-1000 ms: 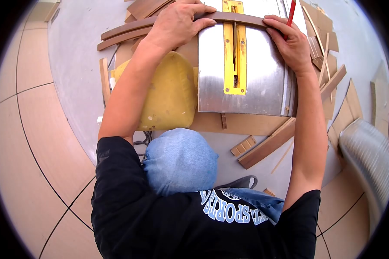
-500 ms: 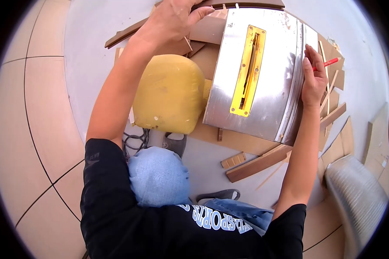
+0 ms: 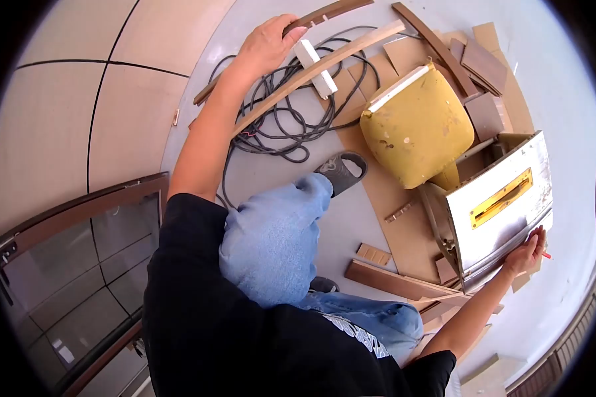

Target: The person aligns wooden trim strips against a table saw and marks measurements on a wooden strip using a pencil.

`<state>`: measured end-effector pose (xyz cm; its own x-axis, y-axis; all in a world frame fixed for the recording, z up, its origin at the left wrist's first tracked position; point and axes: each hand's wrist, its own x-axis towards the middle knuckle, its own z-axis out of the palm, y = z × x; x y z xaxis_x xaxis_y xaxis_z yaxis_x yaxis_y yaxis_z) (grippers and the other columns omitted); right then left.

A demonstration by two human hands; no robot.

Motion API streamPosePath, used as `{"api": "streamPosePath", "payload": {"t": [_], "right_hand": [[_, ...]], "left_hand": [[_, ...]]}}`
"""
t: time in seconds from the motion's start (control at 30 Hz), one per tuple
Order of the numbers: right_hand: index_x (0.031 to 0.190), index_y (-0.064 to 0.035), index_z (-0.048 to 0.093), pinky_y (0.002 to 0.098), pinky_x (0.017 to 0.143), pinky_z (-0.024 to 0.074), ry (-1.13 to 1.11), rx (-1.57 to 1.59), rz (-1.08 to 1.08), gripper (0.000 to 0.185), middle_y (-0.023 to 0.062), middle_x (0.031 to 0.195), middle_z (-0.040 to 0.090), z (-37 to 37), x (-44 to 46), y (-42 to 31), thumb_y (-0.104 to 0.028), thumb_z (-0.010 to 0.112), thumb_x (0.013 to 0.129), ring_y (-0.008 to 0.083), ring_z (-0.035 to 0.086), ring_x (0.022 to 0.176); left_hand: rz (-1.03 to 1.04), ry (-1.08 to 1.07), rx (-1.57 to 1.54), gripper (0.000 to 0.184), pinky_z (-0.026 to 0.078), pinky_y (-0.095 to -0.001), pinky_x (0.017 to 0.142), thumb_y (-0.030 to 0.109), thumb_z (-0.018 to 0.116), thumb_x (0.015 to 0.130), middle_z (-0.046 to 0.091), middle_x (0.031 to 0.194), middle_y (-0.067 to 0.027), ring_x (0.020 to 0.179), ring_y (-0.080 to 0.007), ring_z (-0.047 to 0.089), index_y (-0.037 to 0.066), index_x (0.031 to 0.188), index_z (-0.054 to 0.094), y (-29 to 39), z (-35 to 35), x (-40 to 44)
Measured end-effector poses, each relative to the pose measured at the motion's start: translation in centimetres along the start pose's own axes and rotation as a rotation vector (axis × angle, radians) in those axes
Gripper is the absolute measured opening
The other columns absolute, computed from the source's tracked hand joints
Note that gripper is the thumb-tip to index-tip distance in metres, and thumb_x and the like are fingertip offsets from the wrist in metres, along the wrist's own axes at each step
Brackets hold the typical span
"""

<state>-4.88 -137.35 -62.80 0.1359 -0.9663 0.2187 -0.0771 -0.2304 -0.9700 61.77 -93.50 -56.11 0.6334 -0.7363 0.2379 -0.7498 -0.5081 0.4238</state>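
Observation:
My left hand (image 3: 268,45) is closed round a long brown strip (image 3: 334,10) with small notches, held above the floor at the top. My right hand (image 3: 526,253) rests at the near right edge of the metal saw table (image 3: 503,251), with a red pencil (image 3: 546,255) between its fingers. A yellow insert (image 3: 501,198) with a blade slot is set in the metal top. The yellow motor housing (image 3: 417,126) is joined to the saw's left side.
Black cable (image 3: 291,129) lies coiled around a white power strip (image 3: 316,69), below a light wooden strip (image 3: 318,68). Brown boards (image 3: 397,281) and cardboard (image 3: 371,178) surround the saw. A brown-framed glass panel (image 3: 79,208) is at the left.
The view has swung left. My left hand has carried the brown strip off the saw table to the left. My right hand has let go of the strip and moved to the table's edge.

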Motion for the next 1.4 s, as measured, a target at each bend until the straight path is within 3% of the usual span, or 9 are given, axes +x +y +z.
{"api": "streamPosePath", "payload": {"t": [0.23, 0.6, 0.77, 0.83, 0.9, 0.97, 1.07, 1.17, 1.4], "right_hand": [[0.141, 0.0034, 0.058, 0.0362, 0.113, 0.0465, 0.024, -0.088, 0.118, 0.037, 0.0137, 0.142, 0.062, 1.5, 0.2, -1.4, -0.011, 0.051, 0.108, 0.0256, 0.058, 0.127], [0.138, 0.0032, 0.060, 0.0334, 0.106, 0.0518, 0.013, 0.006, 0.125, 0.033, 0.0149, 0.137, 0.065, -0.3, 1.5, -0.6, -0.007, 0.052, 0.107, 0.0241, 0.062, 0.121], [0.139, 0.0031, 0.059, 0.0326, 0.107, 0.0520, 0.017, 0.032, 0.143, 0.033, 0.0148, 0.138, 0.064, -0.4, 1.5, -0.4, -0.005, 0.050, 0.107, 0.0242, 0.062, 0.123], [0.139, 0.0034, 0.059, 0.0319, 0.107, 0.0526, 0.021, 0.009, 0.142, 0.033, 0.0148, 0.138, 0.064, -0.2, 1.3, -0.8, -0.005, 0.050, 0.108, 0.0239, 0.063, 0.123], [0.138, 0.0035, 0.059, 0.0317, 0.106, 0.0527, 0.022, -0.012, 0.129, 0.033, 0.0145, 0.137, 0.065, 0.0, 1.1, -0.9, -0.005, 0.050, 0.108, 0.0238, 0.063, 0.123], [0.139, 0.0037, 0.058, 0.0317, 0.108, 0.0510, 0.002, -0.009, 0.112, 0.033, 0.0142, 0.137, 0.064, -0.2, 1.0, -0.8, -0.006, 0.050, 0.108, 0.0235, 0.062, 0.124], [0.141, 0.0038, 0.056, 0.0317, 0.109, 0.0504, -0.015, 0.006, 0.094, 0.035, 0.0148, 0.138, 0.063, -0.7, 1.2, -0.1, -0.006, 0.051, 0.108, 0.0235, 0.061, 0.125], [0.138, 0.0049, 0.059, 0.0333, 0.109, 0.0502, 0.007, 0.042, 0.094, 0.034, 0.0148, 0.138, 0.063, -0.9, 1.4, 0.4, -0.006, 0.049, 0.107, 0.0241, 0.060, 0.126], [0.139, 0.0018, 0.059, 0.0337, 0.110, 0.0499, 0.054, 0.148, 0.116, 0.034, 0.0135, 0.141, 0.063, -0.5, 0.8, 1.1, -0.006, 0.052, 0.107, 0.0217, 0.062, 0.125]], "left_hand": [[-0.508, -0.143, 0.159, 0.040, 0.051, -0.0462, 0.103, 0.034, 0.062, 0.104, 0.064, 0.129, -0.0184, 0.121, -0.0386, 0.062, 0.006, 0.132, 0.066, -17.4, 2.3, -18.8], [-0.705, -0.387, 0.261, 0.035, 0.049, -0.0484, 0.105, 0.033, 0.061, 0.104, 0.063, 0.132, -0.0108, 0.124, -0.0352, 0.061, 0.019, 0.136, 0.065, -22.7, 8.4, -18.0], [-0.373, -0.022, 0.399, 0.040, 0.051, -0.0420, 0.099, 0.035, 0.064, 0.102, 0.063, 0.132, -0.0147, 0.118, -0.0344, 0.064, 0.009, 0.133, 0.068, -17.4, 8.6, -16.9], [-0.533, -0.328, 0.053, 0.046, 0.051, -0.0433, 0.099, 0.040, 0.068, 0.099, 0.065, 0.127, -0.0161, 0.116, -0.0358, 0.064, 0.008, 0.132, 0.067, -14.9, 8.4, -16.4], [-0.489, -0.437, 0.153, 0.051, 0.050, -0.0469, 0.102, 0.047, 0.070, 0.096, 0.067, 0.130, -0.0124, 0.123, -0.0339, 0.063, 0.009, 0.130, 0.067, -14.5, 9.5, -17.2], [-0.471, -0.487, 0.104, 0.043, 0.051, -0.0472, 0.099, 0.039, 0.071, 0.096, 0.069, 0.124, -0.0155, 0.120, -0.0367, 0.064, 0.007, 0.124, 0.064, -14.7, 8.8, -16.7], [-0.452, -0.269, 0.029, 0.035, 0.053, -0.0539, 0.089, 0.031, 0.071, 0.096, 0.071, 0.108, -0.0222, 0.103, -0.0441, 0.068, 0.008, 0.116, 0.053, -14.1, 8.2, -16.8], [-0.342, -0.180, 0.139, 0.034, 0.053, -0.0559, 0.082, 0.029, 0.071, 0.097, 0.073, 0.105, -0.0205, 0.096, -0.0458, 0.069, 0.009, 0.118, 0.053, -11.3, 5.7, -14.9], [0.109, 0.279, 0.049, 0.023, 0.056, -0.0471, 0.072, 0.009, 0.074, 0.092, 0.074, 0.098, -0.0127, 0.086, -0.0380, 0.072, 0.007, 0.108, 0.057, 1.6, -0.2, -5.0]]}}
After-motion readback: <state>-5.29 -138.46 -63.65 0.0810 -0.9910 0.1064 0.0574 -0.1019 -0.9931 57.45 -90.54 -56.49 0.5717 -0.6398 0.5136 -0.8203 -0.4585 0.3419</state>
